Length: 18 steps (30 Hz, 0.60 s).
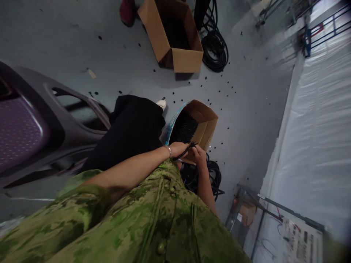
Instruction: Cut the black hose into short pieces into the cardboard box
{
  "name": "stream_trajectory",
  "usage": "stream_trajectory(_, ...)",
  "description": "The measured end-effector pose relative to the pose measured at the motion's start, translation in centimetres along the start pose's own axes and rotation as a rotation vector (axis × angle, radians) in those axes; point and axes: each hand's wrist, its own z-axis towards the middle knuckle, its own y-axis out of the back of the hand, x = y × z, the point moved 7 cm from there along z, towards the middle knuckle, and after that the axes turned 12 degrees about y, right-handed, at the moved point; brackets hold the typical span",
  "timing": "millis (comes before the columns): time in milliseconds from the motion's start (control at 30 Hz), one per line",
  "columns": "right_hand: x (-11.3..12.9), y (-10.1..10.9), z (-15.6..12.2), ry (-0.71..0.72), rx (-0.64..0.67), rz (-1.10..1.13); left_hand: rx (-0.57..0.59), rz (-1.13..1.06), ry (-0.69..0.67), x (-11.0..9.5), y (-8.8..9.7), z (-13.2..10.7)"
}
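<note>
At the nearer carton's [206, 130] near edge, left hand [178, 149] and right hand [199, 155] grip a black cable [182, 153] (fingers closed), best kept steady between fingertips.

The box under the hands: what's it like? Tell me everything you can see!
The box looks like cardboard: brown inside, with a light blue, printed-looking outside showing on the left. It sits open on the grey floor, with small black pieces gathered mostly in its left part. The left hand and right hand hold a black cord over its near edge; I can't tell whether they touch the box.
</note>
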Motion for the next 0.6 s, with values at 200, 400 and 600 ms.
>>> stream_trajectory(200, -0.17, 0.12, -0.06, -0.026, -0.031, 0.059, -0.018, 0.015, -0.013, -0.03, 0.05, 0.04)
stream_trajectory(400, -0.79, -0.50, -0.30, -0.036, 0.025, 0.100, -0.007, 0.024, -0.003, 0.03, -0.22, 0.18)
stream_trajectory(600, -0.65, -0.58, -0.19, -0.008, 0.113, 0.088, 0.013, 0.028, 0.020, 0.16, -0.44, 0.20)
